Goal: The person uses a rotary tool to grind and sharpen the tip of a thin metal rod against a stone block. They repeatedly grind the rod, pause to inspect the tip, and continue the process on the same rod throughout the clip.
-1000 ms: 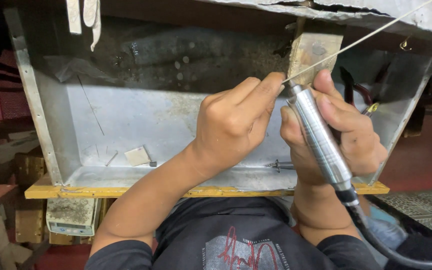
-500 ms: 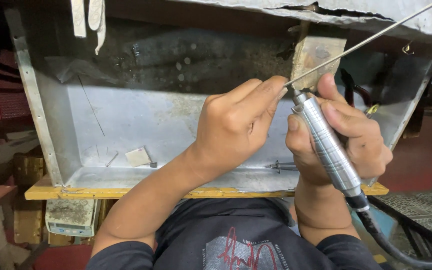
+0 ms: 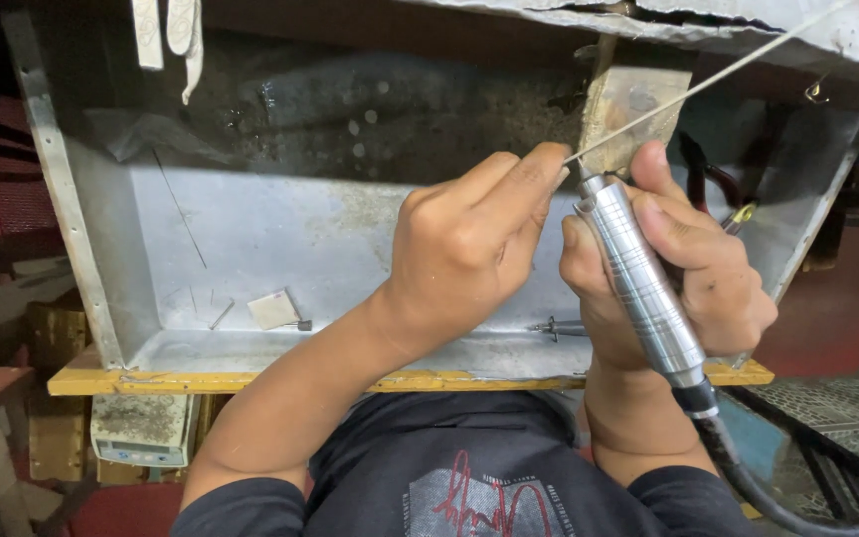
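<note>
A thin metal rod is pinched at its near end by the closed fingertips of the left hand — above the metal tray. A silver rotary handpiece is gripped in the right hand, fingers wrapped tight — its tip just beside the rod's end.

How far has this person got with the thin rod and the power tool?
Done: nothing finished shows. In hand: the right hand grips a ribbed silver rotary handpiece, its tip at a long thin metal rod that the left hand pinches. Left: cannot tell; the rod's worked end is hidden by fingers.
</note>
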